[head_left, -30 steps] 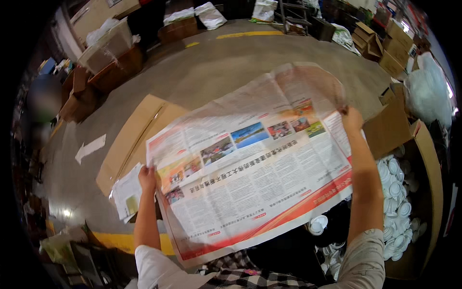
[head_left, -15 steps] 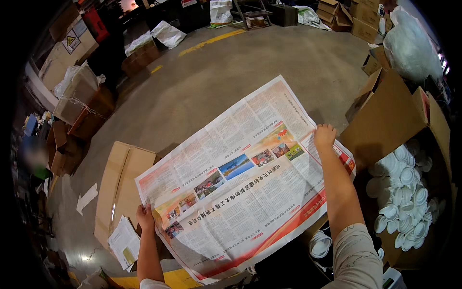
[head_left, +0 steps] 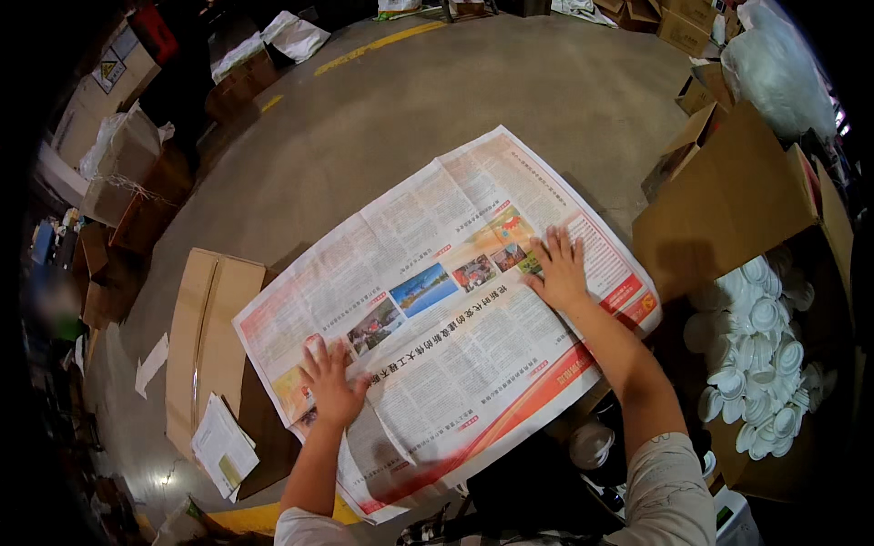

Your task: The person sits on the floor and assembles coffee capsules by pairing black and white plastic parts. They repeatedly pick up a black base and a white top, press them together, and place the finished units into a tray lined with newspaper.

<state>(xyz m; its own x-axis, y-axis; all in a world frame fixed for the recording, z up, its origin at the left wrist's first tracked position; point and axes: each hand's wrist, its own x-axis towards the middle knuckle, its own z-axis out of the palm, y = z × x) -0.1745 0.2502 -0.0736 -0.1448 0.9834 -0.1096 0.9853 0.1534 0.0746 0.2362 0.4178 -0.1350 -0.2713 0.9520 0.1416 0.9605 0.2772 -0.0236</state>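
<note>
Head | hands (head_left: 562, 273) on newspaper (head_left: 464, 341) | carton (head_left: 223, 350) part-hidden | white pieces (head_left: 762, 355) (in box (head_left: 728, 196))

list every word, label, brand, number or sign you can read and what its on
I don't copy out wording, but print shows here:
Newspaper: bold black headline; columns too small to read
Warning sign, upper left: yellow triangle; lettering too small
Papers by the cardboard box: too small
Carton, upper right: too small
</note>
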